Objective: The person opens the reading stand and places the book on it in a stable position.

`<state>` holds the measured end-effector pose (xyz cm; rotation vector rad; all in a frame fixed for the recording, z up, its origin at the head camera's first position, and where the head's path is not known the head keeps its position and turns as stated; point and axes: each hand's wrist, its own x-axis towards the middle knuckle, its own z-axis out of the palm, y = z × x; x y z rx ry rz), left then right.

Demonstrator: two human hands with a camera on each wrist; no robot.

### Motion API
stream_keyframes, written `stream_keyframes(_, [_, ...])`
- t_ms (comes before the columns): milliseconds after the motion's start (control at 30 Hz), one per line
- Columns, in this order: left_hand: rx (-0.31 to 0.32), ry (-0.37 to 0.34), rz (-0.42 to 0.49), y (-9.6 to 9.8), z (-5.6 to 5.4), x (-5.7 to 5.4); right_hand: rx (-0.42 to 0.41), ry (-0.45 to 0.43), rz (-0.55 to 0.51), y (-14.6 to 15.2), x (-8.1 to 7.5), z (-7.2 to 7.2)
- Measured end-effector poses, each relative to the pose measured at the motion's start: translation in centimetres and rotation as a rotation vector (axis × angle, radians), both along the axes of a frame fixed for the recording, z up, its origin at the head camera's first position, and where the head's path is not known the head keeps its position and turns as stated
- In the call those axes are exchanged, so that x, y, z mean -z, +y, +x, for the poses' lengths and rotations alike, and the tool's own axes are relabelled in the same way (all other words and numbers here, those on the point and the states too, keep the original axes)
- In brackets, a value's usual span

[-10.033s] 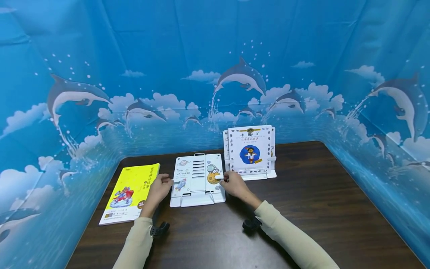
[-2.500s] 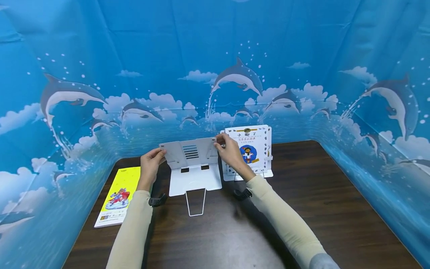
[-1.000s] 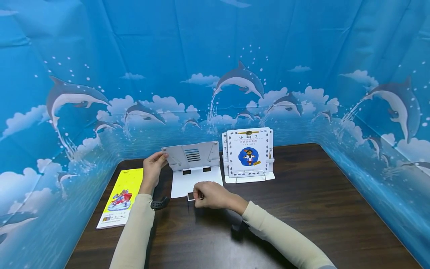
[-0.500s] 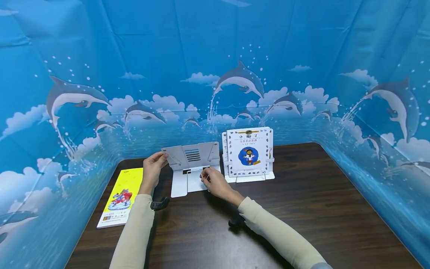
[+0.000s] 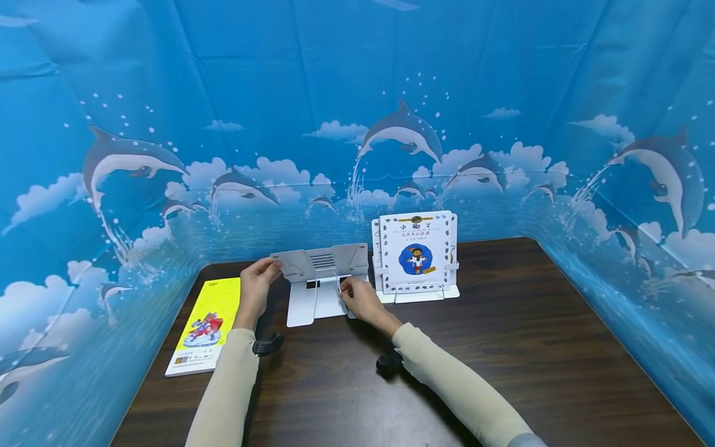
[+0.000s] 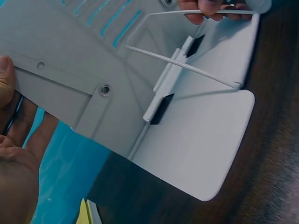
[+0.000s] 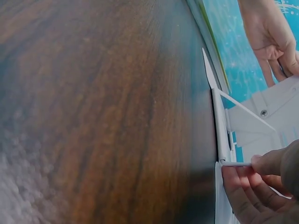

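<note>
A white book stand has its plain, slotted panel (image 5: pixel 296 266) tilted up from a flat base plate (image 5: pixel 301 305). My left hand (image 5: pixel 257 287) pinches the panel's upper left corner. A thin wire support leg (image 6: pixel 187 66) rises from the base's front edge toward the panel's slots. My right hand (image 5: pixel 363 301) pinches the right side of this wire leg between thumb and fingers, as the right wrist view also shows. Whether the wire's end touches the panel, I cannot tell.
Right of it, a second white stand (image 5: pixel 454 290) holds a white picture book (image 5: pixel 414 248) upright. A yellow book (image 5: pixel 212 316) lies left of my left hand. All rest on a dark wooden table (image 5: pixel 503 347) before a blue dolphin curtain (image 5: pixel 279 93).
The stand has gone from printed side up to plain side showing. My right hand left the panel's corner, took the wire leg and swung it up and back; the panel now leans lower.
</note>
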<state>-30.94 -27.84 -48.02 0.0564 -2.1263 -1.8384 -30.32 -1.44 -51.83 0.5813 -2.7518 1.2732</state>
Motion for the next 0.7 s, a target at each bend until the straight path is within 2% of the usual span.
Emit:
stream_keyframes(300, [0.009,0.018,0.014,0.1,1.2,0.6,0.013,-0.032,0.009,0.1,0.1,-0.1])
stream_keyframes(567, [0.015,0.01,0.021,0.0,1.3,0.7,0.015,-0.034,-0.015,0.2,0.0,0.1])
stream_keyframes(700, [-0.008,0.006,0.025,0.3,1.4,0.8,0.015,-0.025,-0.045,0.6,-0.1,0.3])
